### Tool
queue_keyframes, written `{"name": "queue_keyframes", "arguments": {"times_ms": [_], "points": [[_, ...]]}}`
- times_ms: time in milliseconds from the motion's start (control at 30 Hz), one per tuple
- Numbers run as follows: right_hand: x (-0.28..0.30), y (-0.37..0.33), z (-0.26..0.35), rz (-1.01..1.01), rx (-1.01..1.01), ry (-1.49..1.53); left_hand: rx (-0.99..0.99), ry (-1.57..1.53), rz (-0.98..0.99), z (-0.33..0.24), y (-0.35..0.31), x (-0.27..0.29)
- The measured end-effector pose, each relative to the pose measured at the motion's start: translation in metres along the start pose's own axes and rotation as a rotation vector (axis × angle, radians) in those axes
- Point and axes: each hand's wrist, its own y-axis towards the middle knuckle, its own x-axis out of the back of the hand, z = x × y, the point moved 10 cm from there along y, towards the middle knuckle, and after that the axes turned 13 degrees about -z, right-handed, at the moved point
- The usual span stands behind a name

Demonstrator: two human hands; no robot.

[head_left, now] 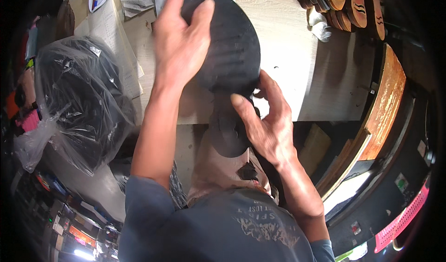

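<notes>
A large black shoe sole (232, 48) is held up in front of me over the table's near edge, its wide end away from me and its rounded narrow end towards my lap. Several faint ridges run across the wide part. My left hand (183, 44) grips the far left edge, thumb lying on the upper face and fingers hidden behind. Lower down, my right hand (269, 118) is closed on the right edge near the narrow middle, its thumb over the upper face. The fingers reaching under the sole are partly hidden.
A clear plastic bag (83, 99) full of black things bulges at the left, beside paper sheets (114, 44) on the pale table (278, 25). Brown sole-shaped pieces (357, 6) are stacked at the far right. A worn wooden board (385, 95) and a pink basket (404, 220) are on the right.
</notes>
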Motion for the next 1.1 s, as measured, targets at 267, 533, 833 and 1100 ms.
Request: {"name": "queue_keyframes", "arguments": {"times_ms": [267,533,833,1100], "points": [[-0.015,-0.023,-0.060,0.030,-0.074,0.159,0.026,-0.219,-0.038,0.044,-0.013,0.002],[-0.025,-0.054,-0.063,0.166,-0.087,0.236,0.545,-0.385,0.011,0.071,-0.173,0.034],[-0.033,-0.066,-0.066,0.149,-0.068,0.246,0.556,-0.171,-0.020,0.069,-0.202,0.024],[-0.026,-0.068,-0.060,0.053,0.021,0.434,0.436,-0.165,-0.023,0.059,-0.182,0.031]]}}
